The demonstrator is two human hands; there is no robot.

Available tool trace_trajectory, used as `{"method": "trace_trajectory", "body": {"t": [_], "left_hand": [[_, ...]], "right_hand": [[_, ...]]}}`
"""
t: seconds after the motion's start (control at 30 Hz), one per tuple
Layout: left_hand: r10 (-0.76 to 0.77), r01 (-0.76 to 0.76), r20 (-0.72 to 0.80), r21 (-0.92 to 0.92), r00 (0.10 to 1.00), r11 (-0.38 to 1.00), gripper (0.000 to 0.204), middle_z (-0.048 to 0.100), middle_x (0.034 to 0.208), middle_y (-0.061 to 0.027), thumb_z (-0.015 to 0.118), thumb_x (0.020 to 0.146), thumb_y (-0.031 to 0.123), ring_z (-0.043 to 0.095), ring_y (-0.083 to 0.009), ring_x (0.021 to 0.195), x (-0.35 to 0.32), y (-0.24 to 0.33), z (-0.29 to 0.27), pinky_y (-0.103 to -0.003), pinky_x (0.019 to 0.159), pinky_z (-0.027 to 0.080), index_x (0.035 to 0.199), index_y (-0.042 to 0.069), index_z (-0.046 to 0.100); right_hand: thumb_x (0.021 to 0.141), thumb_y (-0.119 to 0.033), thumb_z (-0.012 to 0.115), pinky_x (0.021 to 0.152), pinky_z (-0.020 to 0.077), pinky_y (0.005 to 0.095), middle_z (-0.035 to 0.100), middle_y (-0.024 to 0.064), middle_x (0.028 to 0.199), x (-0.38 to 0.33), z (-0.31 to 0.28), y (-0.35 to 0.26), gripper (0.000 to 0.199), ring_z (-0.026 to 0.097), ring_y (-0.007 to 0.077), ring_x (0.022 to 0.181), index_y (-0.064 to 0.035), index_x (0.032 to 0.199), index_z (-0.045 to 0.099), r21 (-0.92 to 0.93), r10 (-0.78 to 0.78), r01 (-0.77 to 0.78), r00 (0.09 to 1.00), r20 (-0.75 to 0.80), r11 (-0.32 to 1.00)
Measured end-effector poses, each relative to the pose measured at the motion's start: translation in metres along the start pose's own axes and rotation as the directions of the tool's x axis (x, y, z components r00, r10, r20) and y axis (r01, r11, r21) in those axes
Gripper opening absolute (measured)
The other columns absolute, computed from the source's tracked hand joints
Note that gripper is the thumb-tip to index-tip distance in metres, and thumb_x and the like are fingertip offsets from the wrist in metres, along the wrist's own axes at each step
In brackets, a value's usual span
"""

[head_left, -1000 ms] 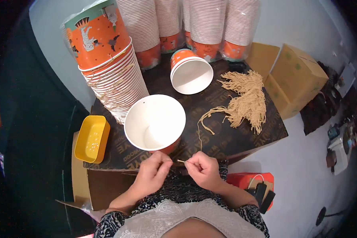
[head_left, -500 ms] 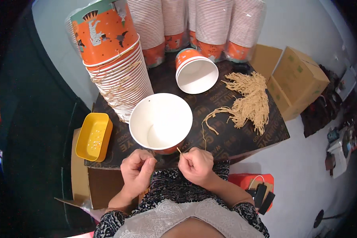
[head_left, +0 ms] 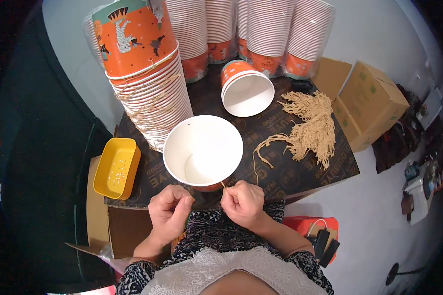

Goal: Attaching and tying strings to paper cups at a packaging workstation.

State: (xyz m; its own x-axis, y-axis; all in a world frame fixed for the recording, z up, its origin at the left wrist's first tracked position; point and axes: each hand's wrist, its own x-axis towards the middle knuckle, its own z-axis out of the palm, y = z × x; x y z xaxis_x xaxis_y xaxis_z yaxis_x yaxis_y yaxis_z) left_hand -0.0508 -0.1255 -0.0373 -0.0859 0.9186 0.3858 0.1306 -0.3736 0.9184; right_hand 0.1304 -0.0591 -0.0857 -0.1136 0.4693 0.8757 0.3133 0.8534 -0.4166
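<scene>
A white-lined paper bucket (head_left: 203, 150) stands at the table's front edge, mouth up, with a small hole near its far-left rim. Just right of its near side, my right hand (head_left: 242, 200) is closed in a pinch on a tan cord (head_left: 255, 172). A short end pokes out above the fingers, and the rest trails back toward the table. My left hand (head_left: 171, 209) is closed too, thumb against curled fingers, in front of the bucket's left side. Whatever it may hold is hidden. A bundle of tan cords (head_left: 312, 130) lies on the right.
A tall stack of paper buckets (head_left: 152, 103) with cord loops stands at the left, beside a yellow tub (head_left: 133, 169) holding small white bits. More buckets (head_left: 248, 93) lie tipped behind. Wrapped stacks (head_left: 268, 29) line the back; a cardboard box (head_left: 371, 105) stands right.
The view has shifted slightly, so the table things appear a little farther right. Both hands keep nearly the same pose, and the cord end over my right hand sits a bit lower.
</scene>
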Motion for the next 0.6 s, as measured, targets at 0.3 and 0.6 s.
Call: {"method": "trace_trajectory", "body": {"t": [0.3, 0.6], "left_hand": [[0.186, -0.319, 0.306, 0.476, 0.934, 0.82, 0.017, 0.059, 0.088, -0.0134, 0.064, 0.08, 0.0, 0.061, -0.0279, 0.076, 0.061, 0.046, -0.011, -0.034, 0.067, 0.049, 0.097, 0.0, 0.062], [-0.047, -0.536, 0.866, 0.349, 0.497, 0.769, 0.036, 0.06, 0.106, -0.0178, 0.062, 0.084, 0.007, 0.053, -0.0366, 0.108, 0.128, 0.019, -0.008, -0.044, 0.094, 0.042, 0.119, 0.0, 0.06]], "right_hand": [[0.071, 0.005, 0.071, 0.044, 0.042, 0.0366, 0.049, 0.0071, 0.059, 0.0, 0.0, 0.006, 0.022, 0.053, 0.0242, 0.047, -0.0052, 0.077, 0.053, -0.066, 0.035, -0.031, 0.997, 0.061, 0.997], [0.072, 0.004, 0.072, 0.045, 0.0434, 0.0387, 0.052, 0.0086, 0.061, 0.004, 0.007, 0.007, 0.021, 0.056, 0.0268, 0.05, -0.0048, 0.079, 0.054, -0.057, 0.024, -0.022, 0.999, 0.041, 0.998]]}}
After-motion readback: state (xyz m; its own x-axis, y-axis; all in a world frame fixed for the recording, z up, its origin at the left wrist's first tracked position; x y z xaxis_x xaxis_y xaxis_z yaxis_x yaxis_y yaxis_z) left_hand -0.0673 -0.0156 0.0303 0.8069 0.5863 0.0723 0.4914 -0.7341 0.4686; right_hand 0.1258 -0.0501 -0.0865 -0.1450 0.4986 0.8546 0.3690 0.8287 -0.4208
